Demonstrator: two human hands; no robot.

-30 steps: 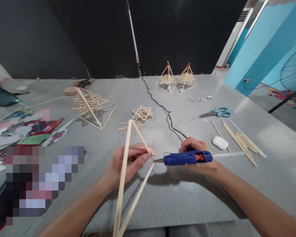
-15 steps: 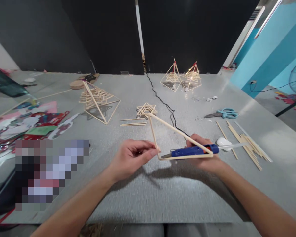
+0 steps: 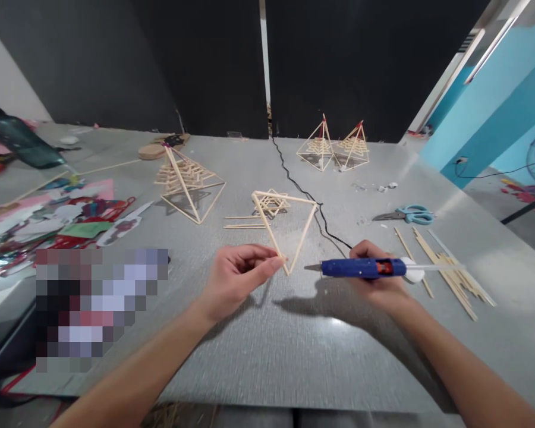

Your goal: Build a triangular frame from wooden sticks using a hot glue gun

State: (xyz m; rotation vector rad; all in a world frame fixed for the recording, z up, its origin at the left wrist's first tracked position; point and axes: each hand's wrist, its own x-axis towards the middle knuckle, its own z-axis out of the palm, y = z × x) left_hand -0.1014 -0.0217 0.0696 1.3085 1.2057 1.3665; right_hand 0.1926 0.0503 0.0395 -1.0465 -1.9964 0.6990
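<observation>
From the head view, our left hand pinches one corner of the stick triangle, held upright above the table. Our right hand grips the glue gun, its nozzle just beside that corner. We judge gluing is underway; next needs the tip on the joint.
</observation>
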